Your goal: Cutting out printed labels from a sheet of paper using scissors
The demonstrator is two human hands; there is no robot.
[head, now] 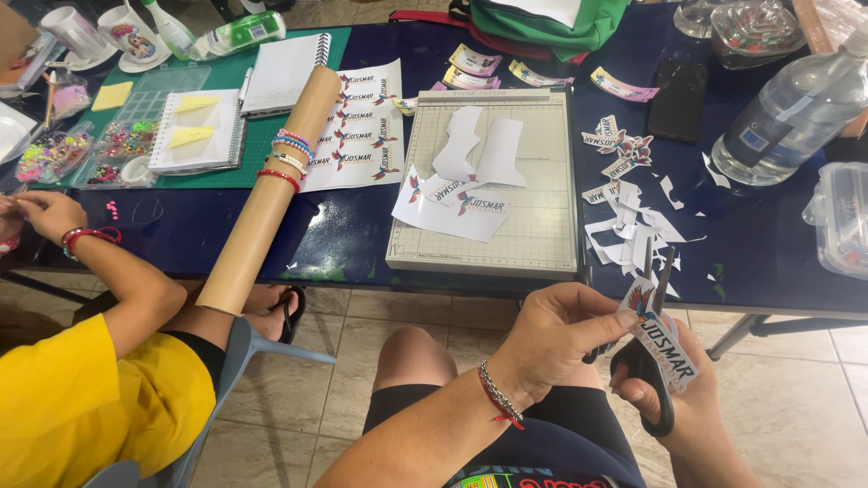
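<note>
While the left hand (551, 330) pinches a printed sticker cutout (658, 342) by its left edge, the right hand (674, 402) has its grip closed through the handles of black scissors (653, 361), blades upright behind the cutout, below the bench (768, 262) edge strewn with paper scraps (628, 230).

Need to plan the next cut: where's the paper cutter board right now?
In the head view, the paper cutter board lies centre on the dark table, between the cardboard tube and the paper scraps.
</note>
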